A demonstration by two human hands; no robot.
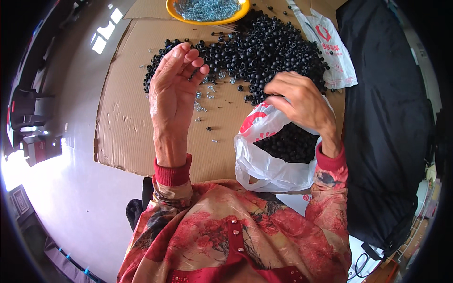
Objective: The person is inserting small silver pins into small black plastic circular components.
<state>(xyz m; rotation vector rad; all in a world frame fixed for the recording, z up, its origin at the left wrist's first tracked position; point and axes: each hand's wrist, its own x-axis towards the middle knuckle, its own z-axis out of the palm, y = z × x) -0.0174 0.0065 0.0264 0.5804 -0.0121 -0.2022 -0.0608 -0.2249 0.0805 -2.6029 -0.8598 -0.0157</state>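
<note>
hovering over the left end of the black bead pile (pixel 278 52), the left hand (pixel 174 89) is loosely half open, palm partly showing, with nothing seen in it. the right hand (pixel 302 101) arches between the pile and the upper edge of the white plastic bag (pixel 264 165), fingers bent; whether they pinch anything i cannot tell, as their undersides are hidden. the pile lies on the cardboard (pixel 127 122), and more black beads (pixel 288 144) sit inside the bag. its mouth is soft and slack, so a brushing wrist could fold it shut or tip beads out. small clear beads (pixel 200 107) lie scattered beside the pile, and a wide scoop might mix them with the black ones. round beads may also roll away, while a far reach could knock the yellow bowl (pixel 207 22) of bluish beads.
</note>
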